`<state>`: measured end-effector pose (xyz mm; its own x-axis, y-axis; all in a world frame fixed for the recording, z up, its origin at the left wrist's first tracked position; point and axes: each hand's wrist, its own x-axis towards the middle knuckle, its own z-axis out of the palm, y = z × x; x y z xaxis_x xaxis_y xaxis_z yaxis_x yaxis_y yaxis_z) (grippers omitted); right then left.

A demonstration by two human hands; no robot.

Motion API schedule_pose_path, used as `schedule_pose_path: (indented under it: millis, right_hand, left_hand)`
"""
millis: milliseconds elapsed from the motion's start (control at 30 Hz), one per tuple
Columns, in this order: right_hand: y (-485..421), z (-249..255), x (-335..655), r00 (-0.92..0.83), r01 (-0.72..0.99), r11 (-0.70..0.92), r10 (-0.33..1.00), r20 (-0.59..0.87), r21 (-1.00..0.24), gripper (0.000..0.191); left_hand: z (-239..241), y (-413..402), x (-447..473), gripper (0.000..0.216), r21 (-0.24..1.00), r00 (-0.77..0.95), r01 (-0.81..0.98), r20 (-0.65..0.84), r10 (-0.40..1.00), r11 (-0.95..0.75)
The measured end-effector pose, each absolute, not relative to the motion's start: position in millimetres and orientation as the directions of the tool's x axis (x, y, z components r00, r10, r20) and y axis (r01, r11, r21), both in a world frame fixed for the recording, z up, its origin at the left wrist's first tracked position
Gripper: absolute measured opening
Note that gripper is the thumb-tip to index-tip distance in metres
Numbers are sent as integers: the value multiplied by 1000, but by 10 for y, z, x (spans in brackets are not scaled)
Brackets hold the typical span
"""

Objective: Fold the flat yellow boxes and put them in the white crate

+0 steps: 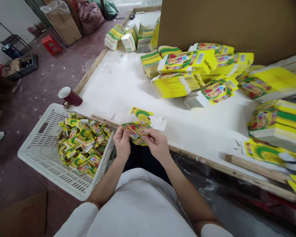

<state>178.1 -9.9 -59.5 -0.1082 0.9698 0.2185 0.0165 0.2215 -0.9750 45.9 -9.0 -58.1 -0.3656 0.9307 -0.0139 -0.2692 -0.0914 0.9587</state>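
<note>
Both your hands are closed on one small box [136,130], just above the near wooden edge of the surface [123,82]. Your left hand [122,141] pinches its left end with fingers curled in, and your right hand [158,143] grips its right side, thumb on top. The box is yellow and green with red print, and a flap stands up past your fingers over the white top.

Just to your left, touching the edge of the surface, a white slotted basket [39,144] holds a heap of packets [82,143] in the same colours. A dark red mug [70,96] lies tipped on its side at the basket's far corner.

To your right a wooden stick [256,168] lies along the near edge. Further back, stacks of flat boxes [182,62] crowd the right half, some fanned out and leaning on each other. Behind them stands a big brown cardboard sheet [232,23], and a red stool [51,44] sits on the floor far left
</note>
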Motion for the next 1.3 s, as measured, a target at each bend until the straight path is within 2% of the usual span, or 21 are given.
schedule_pose_path:
  millis: [100, 233, 333, 400, 533, 633, 767, 833, 900, 1000, 1067, 1167, 1233, 1300]
  right_hand:
    - [-76, -566, 1938, -89, 193, 352, 936, 341, -916, 16]
    - [-24, -558, 2146, -175, 473, 504, 858, 484, -723, 29]
    - [-21, -556, 2159, -337, 440, 642, 766, 547, -627, 31]
    - [-62, -553, 2079, -316, 413, 659, 751, 579, -629, 29]
    - [-221, -555, 1841, 70, 420, 471, 836, 545, -776, 29]
    - [-285, -546, 1756, 182, 229, 387, 884, 430, -893, 25]
    - [-132, -500, 1858, 123, -49, 178, 978, 171, -983, 42]
    - [2, -486, 1926, 43, -152, 8, 999, 1, -988, 37]
    - [104, -502, 1953, -122, -303, -225, 973, -197, -926, 31]
    - [127, -590, 1917, -379, -451, -530, 842, -384, -718, 37]
    - [65, -667, 1877, -416, -498, -555, 827, -377, -666, 49]
    - [-41, -726, 1847, -367, -546, -395, 905, -213, -739, 69]
    - [-70, -697, 1847, -322, -528, -310, 935, -151, -791, 68]
    - [-59, -620, 1856, -266, -502, -290, 948, -174, -815, 56]
  left_hand:
    - [-551, -77, 252, 31, 988, -262, -146, 17, 965, -57]
    - [-299, -15, -127, 71, 996, 48, 7, 92, 995, -93]
    - [-148, -15, -168, 98, 947, 265, 292, 57, 963, -136]
    - [-145, -47, -36, 97, 873, 298, 462, 9, 954, -153]
    - [-284, -123, 283, 78, 845, 94, 524, 67, 993, -107]
    - [-372, -143, 337, 86, 860, 2, 501, 111, 994, -97]
    - [-404, -156, 259, 90, 841, 74, 523, 118, 990, -140]
    - [-403, -180, 245, 84, 824, 147, 519, 175, 974, -226]
    - [-401, -210, 260, 80, 803, 195, 509, 242, 950, -309]
    - [-400, -230, 297, 77, 778, 192, 518, 298, 935, -355]
    - [-398, -216, 304, 79, 785, 176, 512, 303, 937, -350]
    - [-403, -176, 295, 81, 808, 151, 498, 276, 949, -314]
    - [-422, -158, 295, 77, 806, 149, 508, 266, 953, -304]
    - [-454, -160, 311, 73, 783, 169, 527, 284, 944, -330]
